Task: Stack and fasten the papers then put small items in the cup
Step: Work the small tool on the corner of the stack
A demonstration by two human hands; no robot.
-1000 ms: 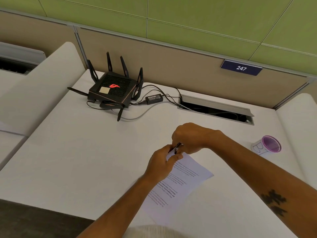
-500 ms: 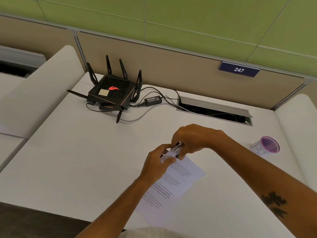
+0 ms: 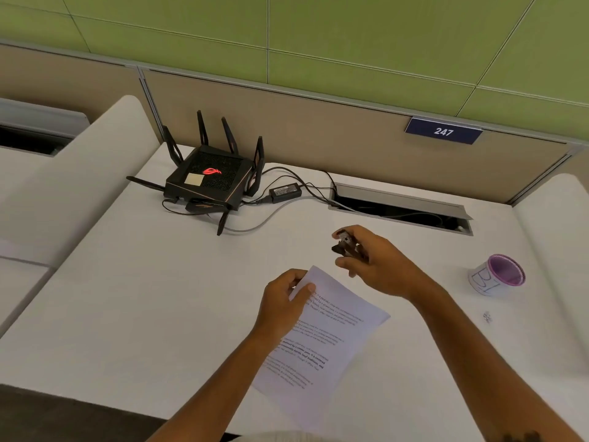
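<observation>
The left hand [image 3: 280, 301] is pinching the far corner of the papers [image 3: 322, 339] between thumb and fingers, the sheets lying on the white bench [image 3: 143, 298] and reaching back to its near edge, while the right hand [image 3: 373, 266] is hovering just beyond that corner with its fingers closed on a small dark clip [image 3: 345, 247]. Left of the papers the bench is lying open. Right of them the purple-rimmed cup [image 3: 498, 277] is standing well apart, a tiny item [image 3: 487, 316] lying near it; beyond the papers, the black router [image 3: 210, 181] and cable slot [image 3: 401, 208] are crowding the back edge.
</observation>
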